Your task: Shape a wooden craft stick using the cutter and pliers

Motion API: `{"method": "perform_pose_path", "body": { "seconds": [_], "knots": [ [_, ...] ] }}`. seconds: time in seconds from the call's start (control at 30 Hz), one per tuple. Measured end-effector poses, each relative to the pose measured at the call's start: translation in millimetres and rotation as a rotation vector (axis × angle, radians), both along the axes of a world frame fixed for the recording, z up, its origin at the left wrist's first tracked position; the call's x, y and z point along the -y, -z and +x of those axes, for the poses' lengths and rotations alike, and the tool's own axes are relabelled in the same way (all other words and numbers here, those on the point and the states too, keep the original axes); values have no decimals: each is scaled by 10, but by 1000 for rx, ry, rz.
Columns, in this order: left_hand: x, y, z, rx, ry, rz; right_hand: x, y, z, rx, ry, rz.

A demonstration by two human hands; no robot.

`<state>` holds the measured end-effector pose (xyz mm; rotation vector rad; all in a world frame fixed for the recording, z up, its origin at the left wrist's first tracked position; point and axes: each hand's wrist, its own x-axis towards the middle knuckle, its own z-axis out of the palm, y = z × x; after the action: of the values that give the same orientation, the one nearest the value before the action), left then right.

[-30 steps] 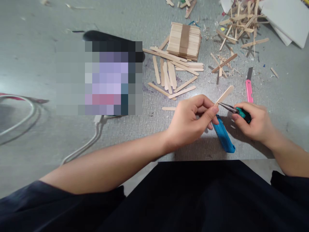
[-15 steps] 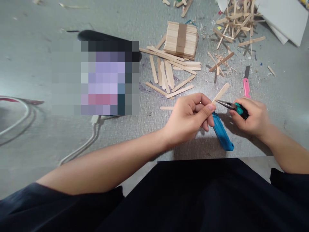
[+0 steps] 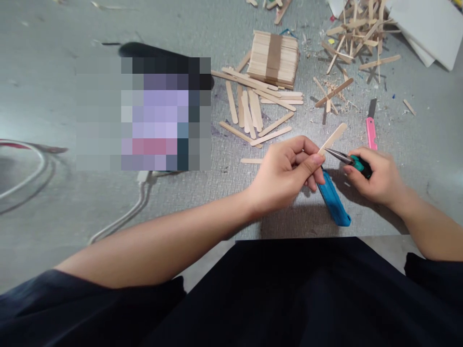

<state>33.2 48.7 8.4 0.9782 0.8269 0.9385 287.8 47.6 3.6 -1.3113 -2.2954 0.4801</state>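
Observation:
Between its thumb and fingers, my left hand pinches a wooden craft stick, which slants up to the right. My right hand is closed around needle-nose pliers with green and black handles. The pliers' tip meets the stick's edge just beyond my left thumb; I cannot tell if the jaws grip it. Below my left fingers lies a blue utility knife, its upper end hidden by them. A pink craft knife with a dark blade rests beyond my right hand.
Loose craft sticks lie beyond my left hand, by a banded bundle of sticks. Crossed sticks and a larger stick pile are farther right, near white sheets. A blurred-out object with a white cable sits left.
The view has shifted very slightly. Both hands, the stick and the pliers keep nearly the same position.

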Motion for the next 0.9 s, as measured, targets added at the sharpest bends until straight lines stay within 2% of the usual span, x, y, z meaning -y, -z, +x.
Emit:
{"method": "perform_pose_path", "body": {
  "seconds": [0.07, 0.23, 0.3, 0.53, 0.7, 0.9],
  "knots": [
    [-4, 9, -4, 7, 12, -1, 1, 5, 8, 23, 1, 52],
    [0, 7, -11, 35, 59, -61, -31, 90, 59, 159, 18, 332],
    [5, -5, -15, 43, 73, -78, -45, 114, 82, 190, 20, 370],
    [-14, -4, -20, 41, 83, -72, -52, 94, 56, 163, 71, 216],
    [-50, 59, -12, 60, 99, -47, -61, 24, 13, 53, 37, 5],
    [-59, 86, -18, 113, 135, -54, -52, -44, 10, 17, 13, -92]
  ]
}}
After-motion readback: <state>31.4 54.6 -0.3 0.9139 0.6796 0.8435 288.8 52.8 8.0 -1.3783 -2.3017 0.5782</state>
